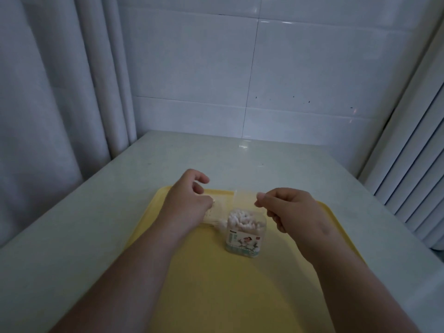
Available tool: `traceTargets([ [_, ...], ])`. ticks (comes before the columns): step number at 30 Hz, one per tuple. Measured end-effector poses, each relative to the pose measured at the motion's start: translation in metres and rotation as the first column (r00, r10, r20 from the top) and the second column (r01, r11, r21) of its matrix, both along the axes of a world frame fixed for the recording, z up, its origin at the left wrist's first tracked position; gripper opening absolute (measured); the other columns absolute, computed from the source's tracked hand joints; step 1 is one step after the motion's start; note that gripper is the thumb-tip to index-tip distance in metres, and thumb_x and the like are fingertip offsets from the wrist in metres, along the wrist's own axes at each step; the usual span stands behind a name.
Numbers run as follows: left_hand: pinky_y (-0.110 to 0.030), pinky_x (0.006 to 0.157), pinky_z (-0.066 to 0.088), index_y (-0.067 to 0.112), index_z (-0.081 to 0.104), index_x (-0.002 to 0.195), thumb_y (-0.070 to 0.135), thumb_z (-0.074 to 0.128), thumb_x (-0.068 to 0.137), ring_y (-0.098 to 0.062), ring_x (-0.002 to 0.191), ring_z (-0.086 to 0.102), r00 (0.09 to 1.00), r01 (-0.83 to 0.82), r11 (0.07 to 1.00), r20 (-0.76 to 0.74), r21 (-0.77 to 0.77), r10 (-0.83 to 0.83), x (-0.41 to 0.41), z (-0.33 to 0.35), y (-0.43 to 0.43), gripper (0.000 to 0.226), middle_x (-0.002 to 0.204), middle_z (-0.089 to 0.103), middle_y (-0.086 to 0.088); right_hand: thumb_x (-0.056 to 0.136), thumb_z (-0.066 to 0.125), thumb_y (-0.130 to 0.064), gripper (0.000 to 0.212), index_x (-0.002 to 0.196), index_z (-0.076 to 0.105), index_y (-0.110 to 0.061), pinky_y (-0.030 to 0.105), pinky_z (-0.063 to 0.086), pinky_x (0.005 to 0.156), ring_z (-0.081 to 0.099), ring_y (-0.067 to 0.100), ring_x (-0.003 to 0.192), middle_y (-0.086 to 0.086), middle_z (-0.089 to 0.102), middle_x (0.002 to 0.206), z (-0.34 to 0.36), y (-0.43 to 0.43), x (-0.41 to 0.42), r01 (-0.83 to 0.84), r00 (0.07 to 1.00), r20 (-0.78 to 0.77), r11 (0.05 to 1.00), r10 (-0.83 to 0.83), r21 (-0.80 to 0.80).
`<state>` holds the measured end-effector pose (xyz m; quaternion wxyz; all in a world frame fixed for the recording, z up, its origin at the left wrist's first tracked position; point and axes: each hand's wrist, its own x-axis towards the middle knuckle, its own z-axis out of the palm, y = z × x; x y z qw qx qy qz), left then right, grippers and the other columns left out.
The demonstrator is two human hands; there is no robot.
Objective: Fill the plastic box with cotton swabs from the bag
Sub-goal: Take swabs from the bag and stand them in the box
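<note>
The left hand (189,200) gripped one end of the transparent plastic bag (225,203). The right hand (290,207) pinched the opposite edge. The clear rectangular plastic box (243,239), holding white cotton swabs (241,218), stood on the yellow plastic tray (240,296).

Blocked middle, open ends
The box (243,236) stands on the tray (216,296) with the bag (223,203) stretched just behind it; open tray lies in front, open table (288,164) beyond

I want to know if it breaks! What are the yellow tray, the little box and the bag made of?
Tray: likely plastic, smooth matte yellow, moulded raised rim. Box: clear hard plastic; swabs show through. Bag: thin see-through film, probably plastic.
</note>
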<state>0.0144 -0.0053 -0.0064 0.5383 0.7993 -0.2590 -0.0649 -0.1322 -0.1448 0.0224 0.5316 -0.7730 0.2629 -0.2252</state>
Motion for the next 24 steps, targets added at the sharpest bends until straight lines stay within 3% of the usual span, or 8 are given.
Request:
traceTargets([
  [3,-0.028,0.077,0.044,0.025,0.054,0.117,0.019,0.067,0.081,-0.021,0.104,0.055,0.960,-0.223,0.960,0.210,0.169,0.186,0.007,-0.008,-0.001,0.039,0.121,0.054,-0.003,0.087,0.065,-0.031,0.024,0.074,0.073,-0.012,0.024,0.034,0.056,0.047,-0.005,0.041,-0.021,0.057,0.045,0.000,0.003,0.001,-0.012,1.000,0.018,0.999,0.012,-0.040],
  [6,-0.039,0.098,0.044,0.016,0.047,0.134,0.038,0.063,0.084,-0.032,0.123,0.049,0.958,-0.264,0.873,0.214,0.410,0.189,0.010,-0.013,-0.001,0.057,0.133,0.054,-0.009,0.088,0.063,-0.033,0.027,0.075,0.073,-0.011,0.023,0.035,0.056,0.048,-0.006,0.041,-0.023,0.057,0.046,0.000,0.005,0.001,-0.011,0.999,0.032,0.998,0.013,-0.059],
  [9,-0.039,0.090,0.048,0.015,0.059,0.114,0.054,0.053,0.083,-0.035,0.114,0.055,0.968,-0.230,0.736,0.224,0.637,0.109,0.008,-0.016,-0.001,0.050,0.122,0.062,-0.010,0.088,0.063,-0.035,0.029,0.074,0.073,-0.012,0.024,0.035,0.057,0.048,-0.007,0.042,-0.024,0.058,0.046,0.001,0.006,0.001,-0.004,0.999,0.032,0.998,0.006,-0.069],
  [11,-0.037,0.083,0.048,0.016,0.065,0.102,0.055,0.053,0.082,-0.033,0.105,0.058,0.960,-0.249,0.696,0.266,0.673,0.086,0.007,-0.016,-0.001,0.046,0.111,0.065,-0.008,0.088,0.062,-0.036,0.030,0.073,0.073,-0.013,0.024,0.035,0.057,0.048,-0.007,0.041,-0.023,0.057,0.046,0.000,0.006,0.001,0.000,1.000,0.031,0.998,0.002,-0.065],
  [13,-0.035,0.076,0.048,0.017,0.065,0.093,0.045,0.055,0.084,-0.030,0.095,0.060,0.947,-0.277,0.750,0.301,0.601,0.109,0.006,-0.014,0.000,0.031,0.102,0.067,-0.006,0.088,0.062,-0.039,0.031,0.071,0.073,-0.016,0.025,0.036,0.057,0.048,-0.005,0.042,-0.020,0.058,0.047,-0.001,0.005,0.001,0.007,0.999,0.040,0.998,-0.004,-0.062],
  [15,-0.034,0.062,0.043,0.020,0.053,0.078,0.031,0.056,0.090,-0.024,0.076,0.056,0.943,-0.287,0.861,0.282,0.420,0.176,0.005,-0.012,0.000,0.017,0.086,0.063,-0.004,0.087,0.062,-0.042,0.033,0.069,0.074,-0.018,0.026,0.037,0.057,0.048,-0.004,0.042,-0.017,0.058,0.048,-0.002,0.004,0.002,0.017,0.999,0.048,0.997,-0.013,-0.069],
  [18,-0.030,0.050,0.031,0.019,0.043,0.070,0.023,0.058,0.091,-0.013,0.062,0.049,0.917,-0.354,0.925,0.244,0.137,0.315,0.002,-0.007,0.002,0.026,0.070,0.054,0.002,0.087,0.062,-0.042,0.033,0.068,0.073,-0.018,0.026,0.036,0.056,0.047,-0.004,0.042,-0.016,0.057,0.047,-0.003,0.004,0.002,0.022,0.998,0.062,0.998,-0.017,-0.066],
  [24,-0.041,0.069,0.056,0.023,0.052,0.076,0.022,0.064,0.090,-0.024,0.072,0.069,0.916,-0.373,0.901,0.070,-0.221,0.396,0.007,-0.003,0.001,0.018,0.077,0.066,0.001,0.089,0.062,-0.036,0.031,0.071,0.072,-0.013,0.024,0.038,0.056,0.048,-0.005,0.042,-0.021,0.059,0.048,0.000,0.009,0.001,0.008,0.997,0.077,0.997,-0.002,-0.076],
])
